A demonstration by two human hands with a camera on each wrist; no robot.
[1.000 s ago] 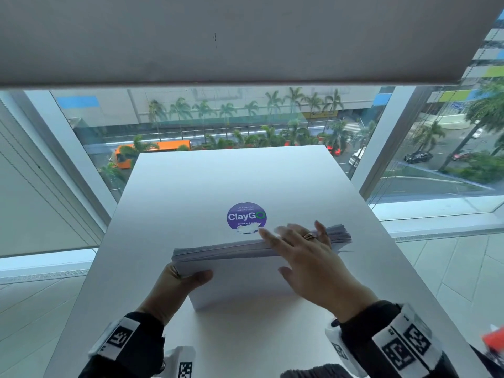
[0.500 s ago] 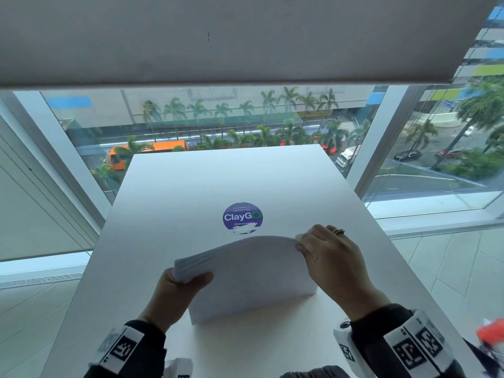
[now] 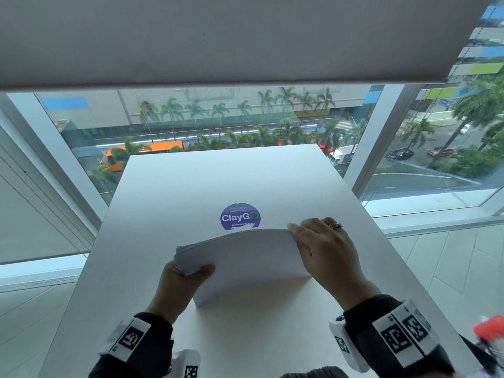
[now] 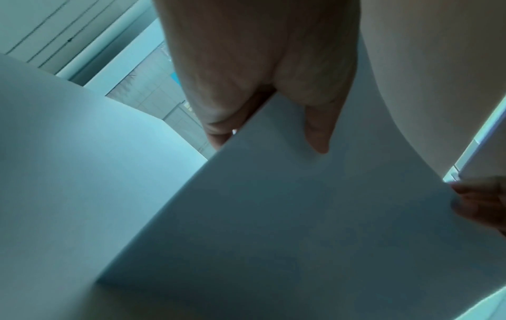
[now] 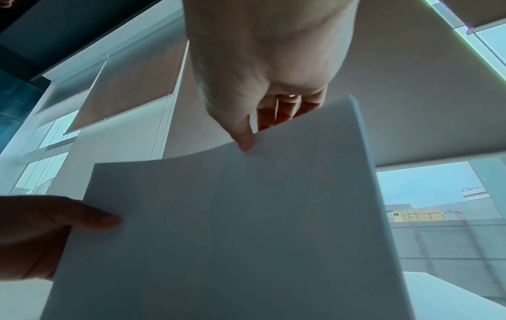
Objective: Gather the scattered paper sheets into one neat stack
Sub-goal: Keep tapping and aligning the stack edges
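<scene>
A stack of white paper sheets (image 3: 245, 257) stands on its lower edge on the white table (image 3: 169, 203), leaning towards me and bowed along its top. My left hand (image 3: 188, 271) grips the stack's upper left corner, thumb across the front. My right hand (image 3: 313, 241) pinches the upper right corner, fingers curled over the top edge. The left wrist view shows the sheets (image 4: 301, 227) with my left thumb (image 4: 317, 134) on them. The right wrist view shows the stack (image 5: 232, 227) pinched between my right thumb (image 5: 243, 138) and the fingers behind.
A round purple ClayGo sticker (image 3: 240, 216) lies on the table just beyond the stack. The table butts against a window with a grey roller blind (image 3: 218, 36) above. Tiled floor (image 3: 450, 255) lies to the right, and something red (image 3: 488, 327) shows at the lower right.
My right hand went from lying flat along the stack's top edge to pinching its right corner. The stack now leans towards me with its top edge bowed.
</scene>
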